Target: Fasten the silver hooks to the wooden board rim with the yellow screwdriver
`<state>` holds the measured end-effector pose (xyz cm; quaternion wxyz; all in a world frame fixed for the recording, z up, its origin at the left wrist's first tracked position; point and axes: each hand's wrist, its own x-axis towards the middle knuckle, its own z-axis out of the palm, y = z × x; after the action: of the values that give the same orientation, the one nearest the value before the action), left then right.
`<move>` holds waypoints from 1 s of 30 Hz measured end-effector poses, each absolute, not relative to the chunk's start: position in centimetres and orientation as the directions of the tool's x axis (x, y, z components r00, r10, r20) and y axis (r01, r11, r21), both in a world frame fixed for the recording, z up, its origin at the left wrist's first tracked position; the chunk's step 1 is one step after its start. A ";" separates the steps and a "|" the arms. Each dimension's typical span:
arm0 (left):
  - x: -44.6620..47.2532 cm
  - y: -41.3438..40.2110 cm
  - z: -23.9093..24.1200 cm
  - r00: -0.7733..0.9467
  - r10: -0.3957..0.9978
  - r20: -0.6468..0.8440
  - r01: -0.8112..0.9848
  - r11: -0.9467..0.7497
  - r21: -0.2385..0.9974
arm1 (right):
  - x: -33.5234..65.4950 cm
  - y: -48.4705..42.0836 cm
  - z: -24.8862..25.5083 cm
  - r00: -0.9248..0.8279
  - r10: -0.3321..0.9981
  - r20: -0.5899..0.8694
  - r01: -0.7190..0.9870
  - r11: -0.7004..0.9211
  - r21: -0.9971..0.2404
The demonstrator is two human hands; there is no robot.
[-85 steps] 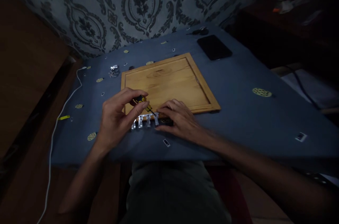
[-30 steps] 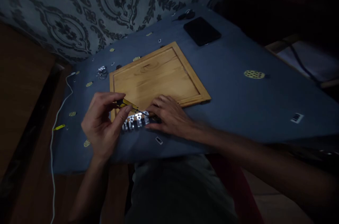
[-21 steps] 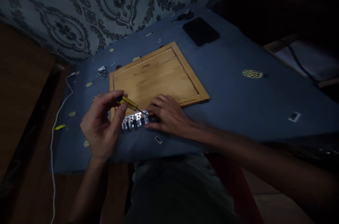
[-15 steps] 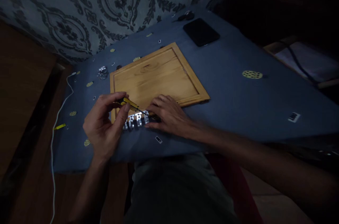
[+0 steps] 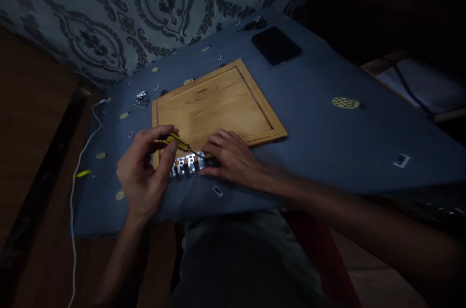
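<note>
My left hand [image 5: 147, 164] is closed, its thumb and fingertips pinching a screwdriver [image 5: 178, 142] with a yellow and black handle. The screwdriver's dark shaft slants down to the right and meets the end of a shiny, knobbly metal piece [image 5: 191, 163]. That piece lies along the near edge of a framed wooden panel [image 5: 218, 109], and its exact kind cannot be made out. My right hand [image 5: 233, 160] is closed at the metal piece's right end, fingertips on top and thumb on the near side. Its fingers partly hide what they grip.
Small shiny metal parts [image 5: 141, 99] sit left of the panel on the blue tablecloth [image 5: 306, 152]. A black flat device [image 5: 276, 44] and a dark corded object [image 5: 257, 23] lie at the back. A white cable [image 5: 73, 211] hangs over the left edge, near a yellow strip [image 5: 83, 173].
The screwdriver's handle has turned slightly in my left hand, which has shifted a touch to the right. My right hand and the panel look the same.
</note>
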<state>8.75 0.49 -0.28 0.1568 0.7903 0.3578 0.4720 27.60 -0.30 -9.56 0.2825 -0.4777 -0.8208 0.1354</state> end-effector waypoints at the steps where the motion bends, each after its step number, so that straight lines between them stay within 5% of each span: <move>1: 8.8 0.5 -0.3 0.298 0.718 0.629 0.417 -0.691 0.591 | 27.6 -0.3 -9.6 -0.385 0.859 0.338 0.707 0.510 -0.490; 10: 9.2 1.0 0.1 0.281 0.643 0.713 0.457 -0.743 0.489 | 27.6 -0.3 -9.4 -0.390 0.866 0.313 0.707 0.499 -0.501; 30: 8.6 0.5 0.0 0.169 0.709 0.684 0.380 -0.688 0.619 | 27.6 -0.2 -10.0 -0.384 0.842 0.379 0.698 0.533 -0.478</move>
<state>8.55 0.48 -0.03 0.1546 0.7487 0.3638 0.5322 27.61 -0.24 -10.00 0.2987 -0.4676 -0.8231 0.1208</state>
